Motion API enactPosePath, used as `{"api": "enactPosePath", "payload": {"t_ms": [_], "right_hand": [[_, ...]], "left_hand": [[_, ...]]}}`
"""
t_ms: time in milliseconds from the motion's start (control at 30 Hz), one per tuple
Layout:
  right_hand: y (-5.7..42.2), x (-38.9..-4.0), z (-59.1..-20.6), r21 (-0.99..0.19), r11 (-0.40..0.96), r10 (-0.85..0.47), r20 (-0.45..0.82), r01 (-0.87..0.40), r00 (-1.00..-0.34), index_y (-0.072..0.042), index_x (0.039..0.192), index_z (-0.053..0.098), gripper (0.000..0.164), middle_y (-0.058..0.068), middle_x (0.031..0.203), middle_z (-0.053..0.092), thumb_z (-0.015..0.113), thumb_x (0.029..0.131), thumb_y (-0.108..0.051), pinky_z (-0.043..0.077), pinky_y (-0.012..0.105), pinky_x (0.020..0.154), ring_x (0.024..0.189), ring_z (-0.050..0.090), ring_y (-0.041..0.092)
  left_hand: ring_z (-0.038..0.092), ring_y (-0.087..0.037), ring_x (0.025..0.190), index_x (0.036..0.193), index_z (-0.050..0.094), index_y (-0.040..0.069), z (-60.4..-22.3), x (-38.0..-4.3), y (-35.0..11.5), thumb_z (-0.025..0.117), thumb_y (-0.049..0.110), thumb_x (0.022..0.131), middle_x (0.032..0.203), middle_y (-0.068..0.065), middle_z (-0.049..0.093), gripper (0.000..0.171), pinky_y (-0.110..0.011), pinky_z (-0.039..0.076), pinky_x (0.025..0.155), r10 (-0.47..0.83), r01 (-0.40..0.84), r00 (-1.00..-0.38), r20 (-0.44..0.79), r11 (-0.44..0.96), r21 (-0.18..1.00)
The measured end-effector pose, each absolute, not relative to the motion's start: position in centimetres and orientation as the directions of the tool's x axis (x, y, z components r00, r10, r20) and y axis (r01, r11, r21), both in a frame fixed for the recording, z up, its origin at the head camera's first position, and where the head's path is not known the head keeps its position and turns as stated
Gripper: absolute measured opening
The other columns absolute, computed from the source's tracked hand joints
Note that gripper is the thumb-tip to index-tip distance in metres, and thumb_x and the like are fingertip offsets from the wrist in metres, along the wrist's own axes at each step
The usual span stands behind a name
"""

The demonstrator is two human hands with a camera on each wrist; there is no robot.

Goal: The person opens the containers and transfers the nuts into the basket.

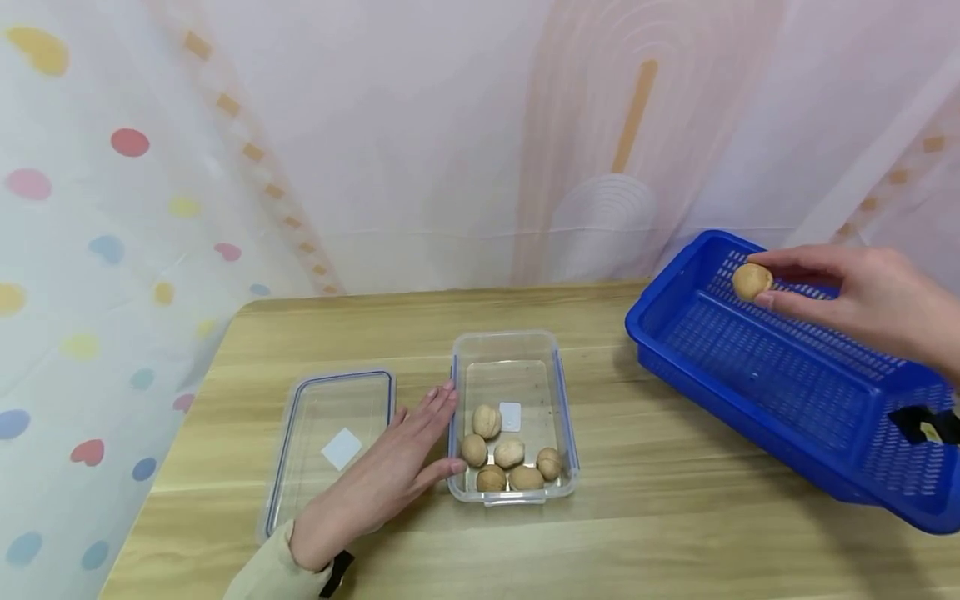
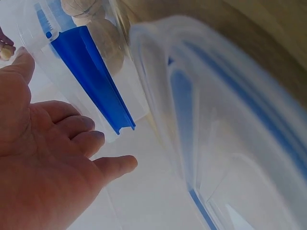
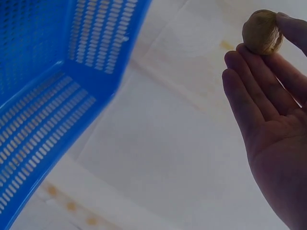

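Between thumb and fingertips my right hand [image 1: 862, 287] pinches a walnut [image 1: 751, 282], above the blue plastic basket [image 1: 757, 408]. The right wrist view shows the same walnut [image 3: 262, 32] at the fingertips. My left hand [image 1: 390, 467] rests against the left side of a clear plastic container [image 1: 514, 335], its fingers extended and its thumb at the rim. Several walnuts [image 1: 510, 453] lie in the near half of that container, beside a small white square [image 1: 510, 417]. In the left wrist view, the left hand [image 2: 53, 148] is beside the container's blue side clip [image 2: 93, 79].
A clear lid [image 1: 341, 379] with a blue seal and a white square lies left of the container, partly under the left forearm. The wooden table [image 1: 637, 533] meets a patterned curtain [image 1: 420, 167] at the back and left.
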State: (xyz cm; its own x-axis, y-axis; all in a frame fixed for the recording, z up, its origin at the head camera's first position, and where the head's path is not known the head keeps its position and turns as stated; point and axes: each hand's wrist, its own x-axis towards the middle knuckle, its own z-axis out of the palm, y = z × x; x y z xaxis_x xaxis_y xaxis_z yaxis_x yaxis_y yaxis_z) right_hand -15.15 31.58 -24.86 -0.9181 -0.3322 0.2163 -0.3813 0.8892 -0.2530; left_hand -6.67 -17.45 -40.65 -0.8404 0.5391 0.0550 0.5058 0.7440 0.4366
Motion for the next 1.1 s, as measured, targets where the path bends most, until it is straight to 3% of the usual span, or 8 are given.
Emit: {"api": "enactPosePath", "payload": {"t_ms": [100, 200, 333, 467, 567, 867, 1100], "right_hand": [[32.1, -15.9, -25.0, -0.238, 0.902, -0.327, 0.165, -0.36, -0.93, 0.0, 0.133, 0.068, 0.044, 0.028, 0.122, 0.07, 0.076, 0.096, -0.023, 0.059, 0.033, 0.079, 0.106, 0.069, 0.047], [32.5, -16.8, -25.3, -0.228, 0.906, -0.337, 0.124, -0.357, -0.933, 0.003, 0.133, 0.067, 0.045, 0.03, 0.122, 0.069, 0.074, 0.098, -0.024, 0.059, 0.046, 0.078, 0.105, 0.069, 0.047], [33.2, -18.0, -26.0, -0.229, 0.906, -0.351, 0.066, -0.356, -0.934, 0.003, 0.135, 0.065, 0.045, 0.028, 0.12, 0.07, 0.072, 0.1, -0.025, 0.055, 0.029, 0.072, 0.103, 0.07, 0.041], [34.0, -19.2, -27.3, -0.267, 0.906, -0.35, -0.033, -0.33, -0.936, 0.006, 0.139, 0.06, 0.047, 0.031, 0.125, 0.067, 0.067, 0.103, -0.023, 0.059, 0.047, 0.081, 0.109, 0.067, 0.045], [34.6, -19.9, -28.4, -0.307, 0.898, -0.357, -0.092, -0.314, -0.93, 0.007, 0.14, 0.058, 0.047, 0.033, 0.131, 0.063, 0.064, 0.105, -0.023, 0.057, 0.054, 0.084, 0.113, 0.065, 0.047], [35.7, -20.7, -31.6, -0.364, 0.87, -0.403, -0.139, -0.331, -0.905, 0.007, 0.139, 0.06, 0.044, 0.031, 0.131, 0.065, 0.066, 0.104, -0.019, 0.057, 0.057, 0.086, 0.113, 0.065, 0.046], [35.2, -21.5, -33.8, -0.415, 0.834, -0.455, -0.148, -0.362, -0.878, 0.006, 0.137, 0.062, 0.042, 0.029, 0.131, 0.065, 0.068, 0.102, -0.016, 0.058, 0.05, 0.086, 0.116, 0.065, 0.045]], "left_hand": [[0.018, -0.035, 0.156, 0.162, 0.025, -0.002, -40.7, -6.8, -17.2, 0.056, 0.045, 0.105, 0.169, -0.017, 0.02, 0.08, -0.068, 0.024, 0.118, 0.545, 0.507, -0.837, 0.048, 0.739, 0.444], [0.019, -0.035, 0.156, 0.162, 0.025, -0.002, -40.8, -6.8, -16.9, 0.057, 0.044, 0.105, 0.169, -0.017, 0.019, 0.08, -0.068, 0.023, 0.118, 0.548, 0.504, -0.836, 0.041, 0.734, 0.454], [0.019, -0.036, 0.156, 0.162, 0.024, -0.002, -40.8, -6.7, -16.6, 0.058, 0.043, 0.105, 0.169, -0.017, 0.019, 0.08, -0.068, 0.023, 0.118, 0.542, 0.499, -0.839, 0.042, 0.737, 0.456], [0.02, -0.036, 0.155, 0.162, 0.024, -0.003, -40.6, -6.6, -16.6, 0.057, 0.042, 0.105, 0.169, -0.017, 0.019, 0.08, -0.068, 0.024, 0.118, 0.545, 0.502, -0.837, 0.042, 0.737, 0.453], [0.02, -0.036, 0.155, 0.161, 0.025, -0.003, -40.5, -6.8, -16.5, 0.057, 0.043, 0.105, 0.17, -0.017, 0.019, 0.08, -0.067, 0.025, 0.118, 0.55, 0.513, -0.833, 0.052, 0.735, 0.442], [0.022, -0.036, 0.155, 0.162, 0.025, -0.003, -40.5, -6.8, -16.1, 0.058, 0.045, 0.104, 0.169, -0.018, 0.019, 0.082, -0.066, 0.027, 0.118, 0.563, 0.535, -0.823, 0.072, 0.726, 0.432], [0.023, -0.036, 0.155, 0.162, 0.024, -0.003, -40.3, -6.2, -16.3, 0.056, 0.045, 0.105, 0.169, -0.018, 0.019, 0.081, -0.066, 0.027, 0.118, 0.556, 0.524, -0.829, 0.062, 0.731, 0.437]]}}
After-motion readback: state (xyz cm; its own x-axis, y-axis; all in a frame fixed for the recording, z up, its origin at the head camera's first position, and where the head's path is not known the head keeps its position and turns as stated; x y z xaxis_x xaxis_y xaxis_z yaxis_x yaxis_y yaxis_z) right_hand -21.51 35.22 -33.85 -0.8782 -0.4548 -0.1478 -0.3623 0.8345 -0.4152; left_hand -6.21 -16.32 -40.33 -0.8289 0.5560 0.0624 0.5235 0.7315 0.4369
